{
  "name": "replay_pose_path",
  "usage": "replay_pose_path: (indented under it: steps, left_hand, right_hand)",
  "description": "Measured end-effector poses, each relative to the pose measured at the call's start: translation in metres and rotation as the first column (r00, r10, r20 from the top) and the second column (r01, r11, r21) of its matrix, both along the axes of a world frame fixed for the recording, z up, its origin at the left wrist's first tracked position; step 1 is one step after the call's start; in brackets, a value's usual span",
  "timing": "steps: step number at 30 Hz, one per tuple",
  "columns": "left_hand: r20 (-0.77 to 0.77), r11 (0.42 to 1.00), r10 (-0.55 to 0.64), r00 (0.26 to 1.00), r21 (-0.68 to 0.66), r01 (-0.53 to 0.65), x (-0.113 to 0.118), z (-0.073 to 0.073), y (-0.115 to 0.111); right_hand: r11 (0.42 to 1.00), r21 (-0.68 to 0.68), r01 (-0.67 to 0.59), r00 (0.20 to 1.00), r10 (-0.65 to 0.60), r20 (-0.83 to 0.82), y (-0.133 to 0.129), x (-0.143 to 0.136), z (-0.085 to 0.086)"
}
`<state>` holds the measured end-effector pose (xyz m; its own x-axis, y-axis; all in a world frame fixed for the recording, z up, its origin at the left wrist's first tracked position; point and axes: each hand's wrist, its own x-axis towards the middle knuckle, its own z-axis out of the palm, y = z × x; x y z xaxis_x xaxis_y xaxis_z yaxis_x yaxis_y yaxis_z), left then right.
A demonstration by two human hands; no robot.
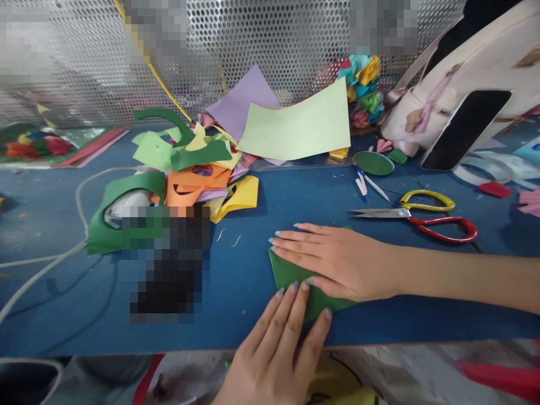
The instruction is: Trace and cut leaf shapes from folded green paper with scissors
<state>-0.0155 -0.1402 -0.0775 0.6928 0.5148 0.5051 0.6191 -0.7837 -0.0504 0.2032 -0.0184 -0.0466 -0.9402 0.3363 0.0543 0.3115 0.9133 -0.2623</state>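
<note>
A piece of green paper [284, 273] lies on the blue table near its front edge, partly hidden under both hands. My right hand [343, 261] rests flat across it, fingers stretched toward the left. From below, my left hand [280, 349] reaches up to the paper, its fingertips touching the lower left part and its thumb apart from the fingers. Scissors [405, 213] with one yellow and one red handle lie just beyond my right hand, blades pointing left.
Behind are cut paper scraps [198, 183], a pale green sheet [299, 124] and a purple sheet [244, 101]. Pens [367, 185] and a green oval [373, 163] lie near the scissors. A phone [468, 129] leans on a pale bag [485, 67]. A white cable [50, 270] crosses the left side.
</note>
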Motion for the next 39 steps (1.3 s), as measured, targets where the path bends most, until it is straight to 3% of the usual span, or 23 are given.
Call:
replay_pose_path:
  steps: [6,15,23,31,36,39]
  left_hand:
    - [0.014,1.0,0.018,1.0,0.006,-0.018,0.0,-0.006,-0.003]
    - [-0.009,0.999,0.041,0.999,0.014,-0.04,0.0,-0.011,-0.005]
    - [-0.038,0.999,0.03,0.999,0.021,-0.029,-0.002,-0.015,-0.009]
    - [0.017,0.998,0.053,0.998,0.041,-0.053,0.002,-0.012,-0.004]
    - [-0.051,0.998,0.059,0.997,0.004,-0.059,0.006,0.005,-0.006]
    - [-0.113,0.999,0.029,0.993,-0.033,-0.033,0.011,0.014,-0.008]
  right_hand:
    - [1.0,0.011,-0.006,0.999,0.005,0.041,0.005,-0.009,0.003]
    - [0.994,-0.104,0.013,0.999,-0.008,0.05,0.013,-0.009,-0.01]
    - [0.966,-0.216,0.14,0.99,-0.134,0.042,0.015,0.031,-0.012]
    - [0.97,-0.021,0.241,0.97,-0.24,0.022,-0.009,0.071,-0.012]
    - [0.947,0.179,0.266,0.963,-0.271,0.003,-0.025,0.089,-0.013]
    - [0.934,0.221,0.281,0.959,-0.283,-0.023,-0.024,0.098,-0.007]
